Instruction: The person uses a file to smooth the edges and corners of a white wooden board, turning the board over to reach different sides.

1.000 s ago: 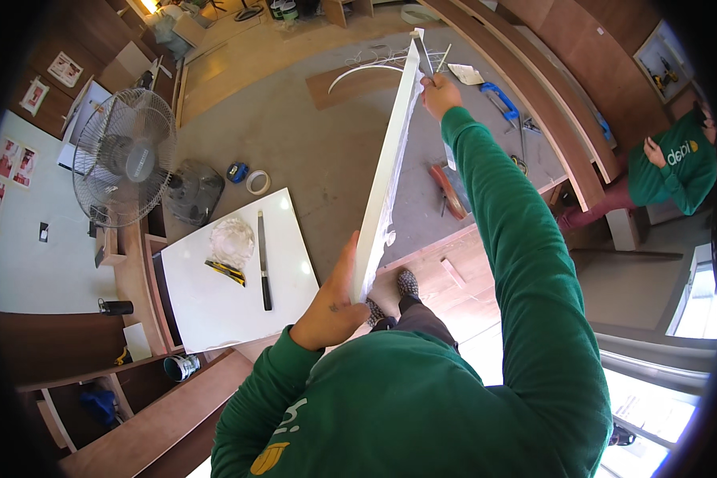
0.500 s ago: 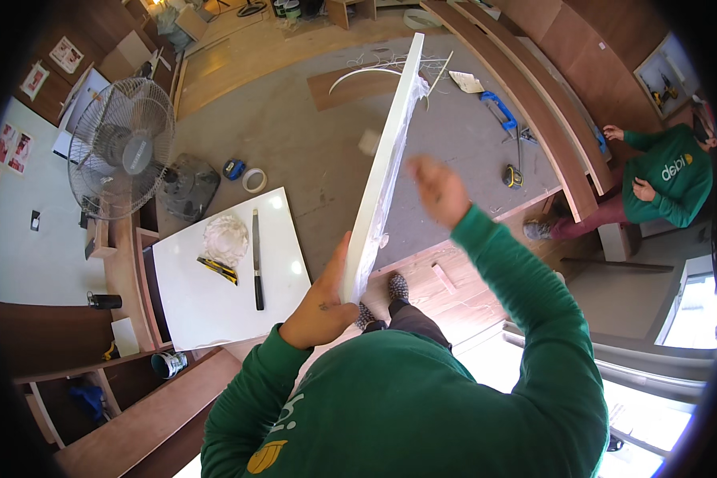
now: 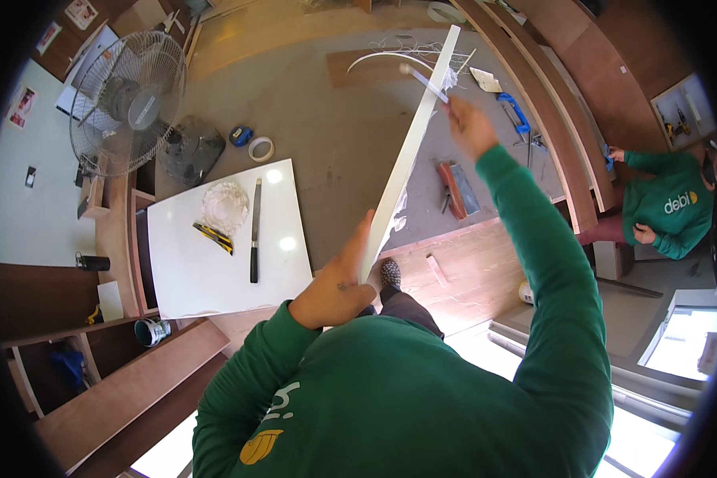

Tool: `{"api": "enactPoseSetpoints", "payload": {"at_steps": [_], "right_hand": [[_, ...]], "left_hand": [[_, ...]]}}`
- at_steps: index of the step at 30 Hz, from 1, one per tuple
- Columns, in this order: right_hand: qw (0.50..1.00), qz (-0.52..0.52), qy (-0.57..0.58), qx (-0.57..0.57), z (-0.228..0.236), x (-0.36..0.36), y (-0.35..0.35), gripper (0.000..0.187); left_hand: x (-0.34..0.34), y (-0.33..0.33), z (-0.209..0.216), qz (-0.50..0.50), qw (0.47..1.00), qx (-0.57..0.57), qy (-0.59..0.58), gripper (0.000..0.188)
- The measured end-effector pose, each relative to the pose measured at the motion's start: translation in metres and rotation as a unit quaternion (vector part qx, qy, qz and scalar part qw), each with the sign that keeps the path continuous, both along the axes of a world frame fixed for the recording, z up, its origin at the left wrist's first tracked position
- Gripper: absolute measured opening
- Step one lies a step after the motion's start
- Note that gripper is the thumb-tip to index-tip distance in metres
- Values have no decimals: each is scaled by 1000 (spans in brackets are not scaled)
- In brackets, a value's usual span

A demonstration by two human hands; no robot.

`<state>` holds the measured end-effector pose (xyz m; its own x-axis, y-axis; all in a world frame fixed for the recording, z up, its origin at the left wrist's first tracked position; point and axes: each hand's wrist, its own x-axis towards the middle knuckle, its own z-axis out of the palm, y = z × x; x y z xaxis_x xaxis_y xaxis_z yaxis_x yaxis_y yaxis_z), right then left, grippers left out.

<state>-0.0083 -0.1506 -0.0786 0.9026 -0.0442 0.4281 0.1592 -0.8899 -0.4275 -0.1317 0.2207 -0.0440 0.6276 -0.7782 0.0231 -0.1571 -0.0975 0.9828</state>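
Observation:
My left hand (image 3: 338, 291) is closed on the near end of a long white board (image 3: 410, 151). The board stands on edge, tilted, its far end leaning to the right. White paste or ragged film clings along its right side. Near the far end, my right hand (image 3: 472, 127) grips a slim pale tool with a beige tip (image 3: 424, 82), which crosses over the board's edge; its exact kind is unclear. On a white panel to the left lie a long flat file or blade with a black handle (image 3: 255, 227), a yellow-black utility knife (image 3: 213, 237) and a round whitish lump (image 3: 225, 207).
The white panel (image 3: 207, 291) lies beside a caged fan (image 3: 131, 103). A blue tape measure (image 3: 240, 135), a tape roll (image 3: 260, 149), a red-sided tool (image 3: 457, 191) and a blue-framed saw (image 3: 515, 113) lie around the grey surface. A co-worker (image 3: 668, 199) is at right, near long wooden boards (image 3: 546, 119).
My right hand has moved farther along the board, toward its far end, and the pale tool now shows across the edge. The view has shifted, uncovering the red-sided tool. My left hand keeps its hold.

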Motion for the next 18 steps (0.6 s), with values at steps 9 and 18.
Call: {"api": "enactPoseSetpoints", "payload": {"at_steps": [9,18], "right_hand": [[973,180,37,137,-1,-170,133,18],[982,-31,48,178,20,-79,77,15]], "left_hand": [[5,9,6,-4,999,15,47,97],[-38,28,-7,89,996,-11,-17,83]]}}
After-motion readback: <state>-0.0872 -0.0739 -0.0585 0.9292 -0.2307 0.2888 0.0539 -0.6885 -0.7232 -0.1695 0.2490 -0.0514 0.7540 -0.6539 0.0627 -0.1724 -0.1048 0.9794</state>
